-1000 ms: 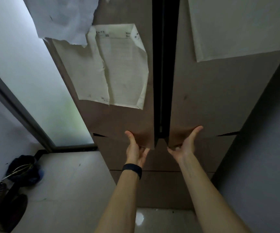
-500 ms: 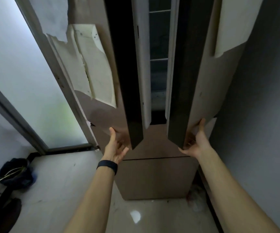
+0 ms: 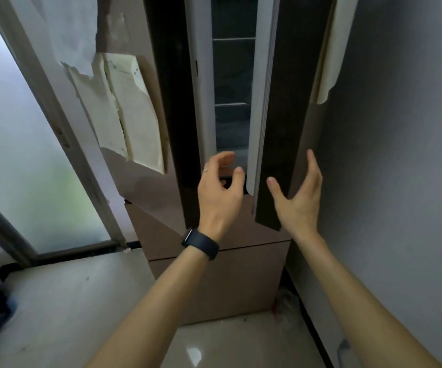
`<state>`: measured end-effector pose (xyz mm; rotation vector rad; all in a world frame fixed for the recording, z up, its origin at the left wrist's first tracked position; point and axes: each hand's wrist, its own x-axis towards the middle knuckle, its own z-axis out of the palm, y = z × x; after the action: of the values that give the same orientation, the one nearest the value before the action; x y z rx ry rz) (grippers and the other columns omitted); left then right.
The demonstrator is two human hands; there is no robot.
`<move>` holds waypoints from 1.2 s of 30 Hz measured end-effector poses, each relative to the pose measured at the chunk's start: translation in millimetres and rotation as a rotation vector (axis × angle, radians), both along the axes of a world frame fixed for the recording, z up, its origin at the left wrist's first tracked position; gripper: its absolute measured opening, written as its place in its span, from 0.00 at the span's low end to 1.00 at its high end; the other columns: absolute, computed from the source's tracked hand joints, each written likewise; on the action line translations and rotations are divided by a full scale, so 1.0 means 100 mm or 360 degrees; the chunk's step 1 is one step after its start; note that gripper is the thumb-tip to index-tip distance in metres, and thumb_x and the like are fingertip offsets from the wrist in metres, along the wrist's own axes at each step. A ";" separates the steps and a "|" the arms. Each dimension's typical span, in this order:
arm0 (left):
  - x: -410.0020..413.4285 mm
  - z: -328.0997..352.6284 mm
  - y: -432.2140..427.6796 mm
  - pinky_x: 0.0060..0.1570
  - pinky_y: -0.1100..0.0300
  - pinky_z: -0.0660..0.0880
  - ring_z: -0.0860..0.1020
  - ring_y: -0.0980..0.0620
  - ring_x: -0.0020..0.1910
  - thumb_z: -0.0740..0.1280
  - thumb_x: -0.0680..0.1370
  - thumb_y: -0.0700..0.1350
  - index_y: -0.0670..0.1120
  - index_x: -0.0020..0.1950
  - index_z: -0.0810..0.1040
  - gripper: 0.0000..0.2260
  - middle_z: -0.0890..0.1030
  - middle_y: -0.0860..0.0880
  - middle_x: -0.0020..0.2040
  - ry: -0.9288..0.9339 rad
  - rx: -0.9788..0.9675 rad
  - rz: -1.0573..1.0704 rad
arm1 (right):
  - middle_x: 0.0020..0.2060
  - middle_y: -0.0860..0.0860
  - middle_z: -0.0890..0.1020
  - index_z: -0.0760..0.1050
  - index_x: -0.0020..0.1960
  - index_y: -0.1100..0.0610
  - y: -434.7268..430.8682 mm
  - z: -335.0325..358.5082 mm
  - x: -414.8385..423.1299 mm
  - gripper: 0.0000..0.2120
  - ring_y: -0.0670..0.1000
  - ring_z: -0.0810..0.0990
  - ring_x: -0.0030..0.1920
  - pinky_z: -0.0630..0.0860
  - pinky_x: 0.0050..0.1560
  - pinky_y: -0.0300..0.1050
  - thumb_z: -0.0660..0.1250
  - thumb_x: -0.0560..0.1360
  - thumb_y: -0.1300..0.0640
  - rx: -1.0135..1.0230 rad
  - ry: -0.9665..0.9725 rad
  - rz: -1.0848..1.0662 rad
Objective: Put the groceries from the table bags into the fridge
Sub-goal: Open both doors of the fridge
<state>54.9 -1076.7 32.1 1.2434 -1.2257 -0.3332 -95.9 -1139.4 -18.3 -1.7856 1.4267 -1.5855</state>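
Both hands have come off the fridge doors: left hand (image 3: 221,192) and right hand (image 3: 298,197) hover mid-frame, fingers spread, empty. The fridge (image 3: 234,102) stands ajar; its stiff, heavy doors look best gripped by their lower edges.

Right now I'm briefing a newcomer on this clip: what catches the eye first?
Two bare hands, left hand and right hand, are raised open and empty at centre before the fridge. Its two upper doors stand ajar, showing dim shelves between. Peeling paper hangs on the left door.

Grey wall (image 3: 400,128), frosted window (image 3: 28,168)
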 end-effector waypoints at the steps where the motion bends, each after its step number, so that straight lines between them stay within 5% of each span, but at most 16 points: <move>1: -0.06 0.04 -0.12 0.54 0.73 0.71 0.74 0.62 0.59 0.66 0.81 0.47 0.54 0.66 0.73 0.14 0.75 0.56 0.62 -0.0034 0.0058 -0.0069 | 0.80 0.47 0.53 0.45 0.80 0.38 -0.01 0.06 -0.02 0.43 0.52 0.56 0.79 0.60 0.71 0.53 0.70 0.77 0.45 -0.0052 0.0108 -0.0024; 5: -0.20 0.25 -0.62 0.68 0.53 0.67 0.67 0.50 0.71 0.63 0.82 0.54 0.55 0.76 0.63 0.23 0.65 0.50 0.74 0.0042 0.0398 -0.0207 | 0.80 0.45 0.53 0.41 0.79 0.34 -0.14 0.16 -0.29 0.40 0.50 0.58 0.77 0.65 0.69 0.55 0.66 0.78 0.41 -0.0049 0.0398 0.0139; 8: -0.25 0.34 -0.85 0.73 0.47 0.58 0.59 0.45 0.77 0.60 0.83 0.55 0.53 0.80 0.55 0.28 0.59 0.47 0.79 0.0135 0.0504 -0.0307 | 0.79 0.42 0.55 0.39 0.77 0.29 -0.19 0.17 -0.49 0.39 0.43 0.60 0.74 0.70 0.68 0.52 0.64 0.78 0.39 -0.0049 0.0461 0.0300; 12: -0.34 0.20 -0.90 0.69 0.51 0.66 0.72 0.54 0.67 0.62 0.81 0.58 0.53 0.76 0.64 0.24 0.74 0.58 0.65 0.0138 0.0452 -0.0600 | 0.78 0.36 0.54 0.39 0.74 0.25 -0.17 0.11 -0.72 0.37 0.42 0.59 0.76 0.64 0.70 0.47 0.63 0.79 0.41 -0.0101 0.0378 0.0334; 18: -0.69 0.14 -0.85 0.60 0.55 0.74 0.76 0.58 0.61 0.66 0.74 0.67 0.56 0.69 0.71 0.27 0.78 0.59 0.61 -0.0117 0.0394 -0.0572 | 0.72 0.25 0.52 0.41 0.74 0.25 -0.13 -0.08 -1.17 0.34 0.35 0.57 0.73 0.62 0.70 0.42 0.61 0.81 0.44 -0.0076 0.0226 0.0203; 21: -0.94 0.13 -0.84 0.54 0.63 0.77 0.77 0.65 0.55 0.68 0.77 0.61 0.57 0.67 0.71 0.21 0.79 0.62 0.56 -0.0248 0.0329 -0.0626 | 0.78 0.39 0.57 0.47 0.78 0.30 -0.10 -0.15 -1.34 0.32 0.38 0.58 0.75 0.66 0.72 0.46 0.60 0.83 0.49 -0.0234 0.0237 -0.0020; 24: -1.20 0.05 -0.91 0.47 0.70 0.77 0.78 0.65 0.52 0.66 0.81 0.52 0.52 0.69 0.72 0.17 0.80 0.58 0.55 -0.0429 0.0222 -0.0564 | 0.81 0.49 0.48 0.53 0.80 0.37 -0.12 -0.23 -1.48 0.33 0.46 0.50 0.80 0.56 0.76 0.45 0.65 0.81 0.52 -0.0340 0.0307 -0.0118; 27: -1.50 0.00 -0.99 0.47 0.63 0.80 0.79 0.63 0.50 0.66 0.81 0.51 0.50 0.68 0.73 0.16 0.81 0.54 0.55 -0.0465 0.0185 -0.0531 | 0.81 0.50 0.42 0.51 0.81 0.40 -0.24 -0.27 -1.68 0.37 0.51 0.47 0.81 0.55 0.75 0.48 0.68 0.79 0.47 -0.0289 0.0368 -0.0154; 32: -2.00 0.00 -1.16 0.48 0.61 0.81 0.78 0.66 0.48 0.68 0.80 0.51 0.53 0.64 0.74 0.13 0.81 0.54 0.52 -0.0406 0.0199 -0.0617 | 0.81 0.45 0.42 0.39 0.79 0.35 -0.50 -0.32 -2.10 0.38 0.57 0.56 0.79 0.67 0.72 0.59 0.63 0.82 0.48 -0.0200 0.0432 -0.0248; 36: -2.39 -0.01 -1.36 0.48 0.55 0.82 0.81 0.62 0.46 0.69 0.79 0.52 0.54 0.62 0.75 0.13 0.82 0.53 0.50 -0.0395 0.0179 -0.0558 | 0.81 0.47 0.50 0.39 0.80 0.39 -0.72 -0.26 -2.37 0.35 0.57 0.66 0.75 0.71 0.66 0.49 0.60 0.83 0.51 -0.0123 0.0386 -0.0337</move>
<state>-184.5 -1212.4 31.1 1.1881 -1.6640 -0.5202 -333.0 -1211.2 -44.6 -1.9836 1.7369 -1.5864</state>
